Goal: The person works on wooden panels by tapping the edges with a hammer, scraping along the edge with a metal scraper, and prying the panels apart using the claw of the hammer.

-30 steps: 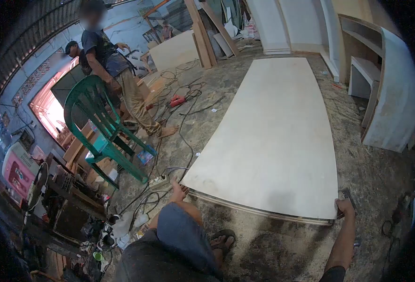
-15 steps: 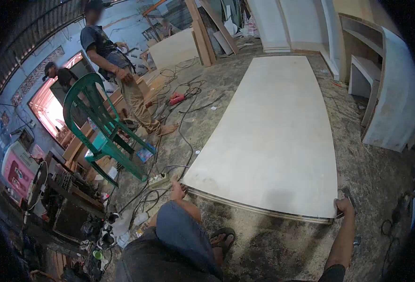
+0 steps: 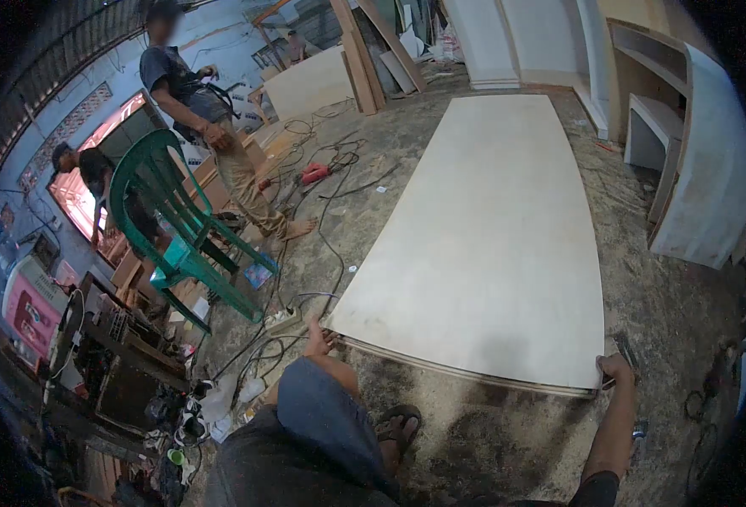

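Note:
A large pale panel [image 3: 483,245], narrow at the far end and wide at the near end, lies on the floor in front of me. My left hand [image 3: 319,340] is closed round its near left corner, with the fingers at the edge. At the near right corner, my right hand [image 3: 616,369] grips the edge, its fingertips partly hidden. Just beyond that hand is a dark tool [image 3: 626,348] whose kind I cannot make out. Layered edges show along the panel's near side. My sandalled foot [image 3: 398,427] is below it.
A green plastic chair [image 3: 166,220] stands at the left, with a standing person [image 3: 191,106] behind it and another bending person [image 3: 94,169] farther left. Cables and a red tool [image 3: 314,173] lie on the floor. A curved white cabinet [image 3: 702,169] is at the right.
The person at far left has moved left and bent lower. The standing person has straightened and shifted slightly. My hands keep to the panel's corners, and the view has shifted slightly.

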The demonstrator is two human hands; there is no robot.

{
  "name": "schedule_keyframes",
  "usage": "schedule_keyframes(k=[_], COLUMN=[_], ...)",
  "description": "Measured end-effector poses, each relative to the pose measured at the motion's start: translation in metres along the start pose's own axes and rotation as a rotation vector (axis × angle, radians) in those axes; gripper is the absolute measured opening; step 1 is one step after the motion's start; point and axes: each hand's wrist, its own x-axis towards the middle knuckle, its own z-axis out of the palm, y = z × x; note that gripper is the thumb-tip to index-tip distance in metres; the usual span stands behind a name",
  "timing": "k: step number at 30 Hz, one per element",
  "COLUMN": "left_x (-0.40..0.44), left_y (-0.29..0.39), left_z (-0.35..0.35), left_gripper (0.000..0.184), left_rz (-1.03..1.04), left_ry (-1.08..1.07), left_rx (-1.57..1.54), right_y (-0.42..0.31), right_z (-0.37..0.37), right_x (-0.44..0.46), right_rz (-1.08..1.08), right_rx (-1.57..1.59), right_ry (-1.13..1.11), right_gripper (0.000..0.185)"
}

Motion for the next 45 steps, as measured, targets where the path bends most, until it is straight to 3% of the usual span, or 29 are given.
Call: schedule_keyframes(k=[3, 4, 5, 6, 11, 13, 17, 22, 32, 35, 37, 38, 42, 45], left_x=[0.0, -0.007, -0.018, -0.026, -0.028, -0.04, -0.046, -0.038, -0.019, -0.036, -0.037, -0.038, -0.063, -0.031], left_y=[-0.002, -0.001, 0.004, 0.006, 0.007, 0.01, 0.01, 0.007, 0.0, 0.002, 0.001, 0.0, 0.002, -0.003], left_z=[-0.003, -0.003, -0.002, 0.002, 0.008, 0.013, 0.014, 0.011, 0.006, 0.008, 0.007, 0.007, 0.009, 0.002], left_gripper=[0.09, 0.09, 0.09, 0.092, 0.096, 0.094, 0.091, 0.085, 0.077, 0.073, 0.096, 0.096, 0.082, 0.073], left_rz=[0.009, 0.011, 0.011, -0.002, -0.048, -0.056, -0.06, -0.024, -0.011, 0.002, 0.023, 0.028, 0.055, 0.018], left_ry=[-0.052, -0.079, -0.109, -0.088, -0.129, -0.113, -0.121, -0.126, -0.068, -0.181, -0.209, -0.204, -0.17, -0.303], left_rx=[-0.03, -0.013, -0.002, 0.021, 0.068, 0.045, 0.036, 0.081, 0.025, 0.061, 0.056, 0.051, 0.115, 0.155], right_y=[-0.054, -0.051, -0.023, -0.043, -0.047, -0.037, -0.028, -0.039, -0.05, -0.038, -0.046, -0.051, -0.06, -0.051], right_z=[-0.019, -0.018, -0.009, -0.016, -0.019, -0.013, -0.011, -0.017, -0.023, -0.016, -0.019, -0.022, -0.028, -0.023], right_x=[-0.079, -0.08, -0.035, -0.06, -0.07, -0.056, -0.037, -0.057, -0.079, -0.059, -0.07, -0.08, -0.089, -0.08], right_rz=[0.037, 0.022, -0.055, 0.056, 0.128, 0.055, 0.013, 0.064, 0.109, 0.036, 0.09, 0.082, 0.072, 0.029], right_rx=[0.021, 0.039, -0.175, -0.08, -0.038, -0.02, -0.134, -0.079, 0.002, -0.057, -0.022, -0.024, -0.037, -0.016], right_ry=[-0.098, -0.104, -0.118, -0.126, -0.124, -0.086, -0.069, -0.1, -0.114, -0.108, -0.086, -0.088, -0.133, -0.138], right_gripper=[0.051, 0.049, 0.045, 0.046, 0.054, 0.043, 0.044, 0.06, 0.059, 0.052, 0.054, 0.054, 0.051, 0.049])
